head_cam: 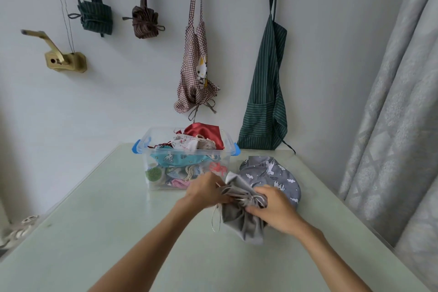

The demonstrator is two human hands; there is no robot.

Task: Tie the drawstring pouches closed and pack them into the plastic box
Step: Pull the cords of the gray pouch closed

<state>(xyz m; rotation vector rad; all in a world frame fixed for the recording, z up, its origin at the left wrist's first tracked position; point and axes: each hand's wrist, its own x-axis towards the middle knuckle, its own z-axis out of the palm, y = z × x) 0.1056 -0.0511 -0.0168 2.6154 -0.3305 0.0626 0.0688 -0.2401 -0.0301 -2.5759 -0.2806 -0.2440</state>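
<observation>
Head view, near to far. Two bare forearms reach forward over a pale green counter (99,232). The right hand (272,208) has its fingers curled round the gathered neck of a plain grey drawstring pouch (241,223), which lies on the counter at right of centre, its body spreading toward the viewer. The left hand (205,191) pinches the cloth and cord at the pouch's mouth from the opposite side; a loop of pale drawstring (216,219) hangs below it onto the counter. Just behind the right hand, touching the grey pouch, lies a second pouch (272,170) of grey cloth printed with white clouds and animals. Beyond the left hand stands the clear plastic box (151,149) with blue latches (136,147), open at the top and heaped with pouches: teal, white printed, pink and, topmost, a red satin one (203,131). On the wall behind hang a green striped apron (263,106), a checked apron (195,73) with a cartoon cat, two rolled bundles (96,18), and a brass crank fitting (64,60). A grey patterned curtain (391,125) borders the right edge.
</observation>
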